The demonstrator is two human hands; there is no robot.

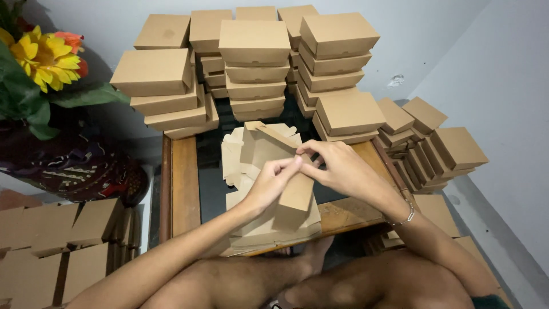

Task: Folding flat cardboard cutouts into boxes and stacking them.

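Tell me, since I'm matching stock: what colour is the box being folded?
Plain kraft brown, unprinted; the half-folded box shows best in the head view.

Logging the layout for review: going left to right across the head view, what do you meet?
Yellow flower → left hand → half-folded cardboard box → right hand → leaning row of boxes.
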